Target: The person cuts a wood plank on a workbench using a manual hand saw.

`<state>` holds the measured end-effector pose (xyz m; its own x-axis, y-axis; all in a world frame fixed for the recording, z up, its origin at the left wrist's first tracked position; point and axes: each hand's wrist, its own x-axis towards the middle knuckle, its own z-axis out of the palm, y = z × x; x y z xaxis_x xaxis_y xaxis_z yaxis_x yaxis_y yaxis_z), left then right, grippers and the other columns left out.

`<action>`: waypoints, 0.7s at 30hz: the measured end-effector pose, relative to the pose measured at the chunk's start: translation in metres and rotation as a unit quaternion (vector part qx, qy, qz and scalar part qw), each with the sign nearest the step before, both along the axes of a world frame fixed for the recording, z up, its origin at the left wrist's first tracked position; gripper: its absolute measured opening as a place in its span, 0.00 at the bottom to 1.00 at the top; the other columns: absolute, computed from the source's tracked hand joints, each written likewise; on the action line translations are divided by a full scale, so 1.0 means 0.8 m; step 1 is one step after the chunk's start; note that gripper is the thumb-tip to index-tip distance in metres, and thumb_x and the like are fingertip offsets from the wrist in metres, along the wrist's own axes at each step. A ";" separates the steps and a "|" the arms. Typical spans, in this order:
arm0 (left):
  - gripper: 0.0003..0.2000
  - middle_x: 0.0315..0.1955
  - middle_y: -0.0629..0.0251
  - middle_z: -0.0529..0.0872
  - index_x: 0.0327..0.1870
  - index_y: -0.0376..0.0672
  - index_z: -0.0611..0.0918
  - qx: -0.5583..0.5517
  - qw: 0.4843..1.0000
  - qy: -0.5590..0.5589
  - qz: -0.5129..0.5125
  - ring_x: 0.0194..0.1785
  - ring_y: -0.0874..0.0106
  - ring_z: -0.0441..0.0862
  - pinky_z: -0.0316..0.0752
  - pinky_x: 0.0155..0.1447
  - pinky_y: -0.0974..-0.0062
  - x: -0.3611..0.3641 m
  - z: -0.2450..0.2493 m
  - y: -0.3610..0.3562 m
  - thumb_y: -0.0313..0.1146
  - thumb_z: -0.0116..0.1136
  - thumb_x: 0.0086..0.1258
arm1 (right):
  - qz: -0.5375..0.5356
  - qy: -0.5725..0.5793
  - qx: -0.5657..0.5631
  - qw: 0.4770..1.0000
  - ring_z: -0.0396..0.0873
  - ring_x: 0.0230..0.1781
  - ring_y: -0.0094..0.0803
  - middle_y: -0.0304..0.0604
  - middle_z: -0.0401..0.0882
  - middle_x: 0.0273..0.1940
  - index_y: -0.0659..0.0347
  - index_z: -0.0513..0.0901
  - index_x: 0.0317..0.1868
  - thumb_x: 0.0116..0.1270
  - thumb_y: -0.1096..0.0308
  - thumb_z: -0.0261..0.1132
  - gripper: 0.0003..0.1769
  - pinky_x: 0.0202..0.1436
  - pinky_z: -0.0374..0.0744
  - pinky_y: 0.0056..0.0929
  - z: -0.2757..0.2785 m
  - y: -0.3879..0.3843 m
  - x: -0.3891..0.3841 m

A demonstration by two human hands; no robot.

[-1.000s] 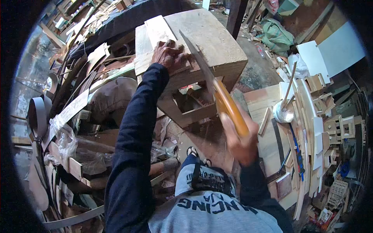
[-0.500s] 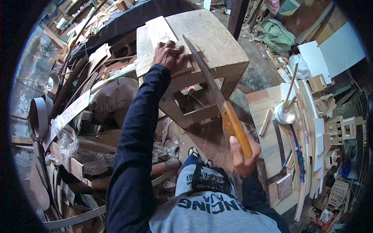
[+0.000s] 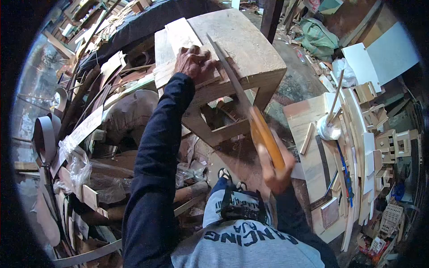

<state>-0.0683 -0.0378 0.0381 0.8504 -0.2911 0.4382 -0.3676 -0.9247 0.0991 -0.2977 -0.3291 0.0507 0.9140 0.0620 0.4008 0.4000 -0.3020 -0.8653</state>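
Note:
My right hand (image 3: pixel 278 166) is closed round the orange-brown wooden handle of a handsaw (image 3: pixel 231 76). Its blade runs forward and to the left, against the right end of the wooden piece under my left hand. My left hand (image 3: pixel 194 62), fingers bent, grips and presses down that wooden board (image 3: pixel 182 35) on top of a box-like wooden stool (image 3: pixel 250 40). Sawdust lies on the stool top beside the blade. My left palm hides part of the board, and the saw handle and right fingers are blurred.
To the right, a plywood sheet (image 3: pixel 308 120) bears long wood strips, a white tub (image 3: pixel 328 128) with sticks and a blue tool (image 3: pixel 346 181). Small wooden pieces (image 3: pixel 386 145) stand beyond. Wood scraps and clear plastic (image 3: pixel 80 161) are heaped on the left. A green sack (image 3: pixel 318 38) lies behind.
My right hand and the saw have shifted slightly forward and to the left, along the blade's line. My left hand stays pressed on the board.

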 end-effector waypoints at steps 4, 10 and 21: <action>0.20 0.51 0.55 0.83 0.52 0.49 0.87 -0.003 1.000 0.001 0.025 0.55 0.52 0.76 0.69 0.62 0.59 -0.003 0.000 -0.003 0.50 0.58 0.68 | -0.002 0.043 0.056 0.997 0.86 0.39 0.38 0.59 0.85 0.42 0.66 0.76 0.63 0.69 0.69 0.63 0.23 0.44 0.82 0.35 -0.011 0.032 0.055; 0.19 0.51 0.54 0.83 0.52 0.48 0.87 0.025 0.999 0.034 0.015 0.54 0.54 0.77 0.70 0.60 0.59 -0.006 0.015 -0.008 0.48 0.56 0.70 | -0.100 -0.007 -0.071 0.992 0.85 0.38 0.36 0.56 0.85 0.42 0.74 0.78 0.59 0.67 0.68 0.60 0.23 0.43 0.81 0.31 -0.006 -0.027 -0.069; 0.19 0.46 0.57 0.90 0.49 0.47 0.89 -0.165 0.956 0.241 -0.024 0.50 0.62 0.87 0.79 0.56 0.67 0.046 0.054 0.035 0.52 0.60 0.71 | -0.236 0.048 -0.074 0.968 0.75 0.24 0.26 0.40 0.80 0.29 0.71 0.83 0.47 0.60 0.59 0.64 0.23 0.28 0.73 0.29 -0.033 -0.059 -0.102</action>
<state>-0.0312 -0.0101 0.0809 0.9659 -0.2486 0.0727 -0.2466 -0.7969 0.5515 -0.3790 -0.3766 0.0239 0.8871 -0.3215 0.3311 0.1068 -0.5550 -0.8250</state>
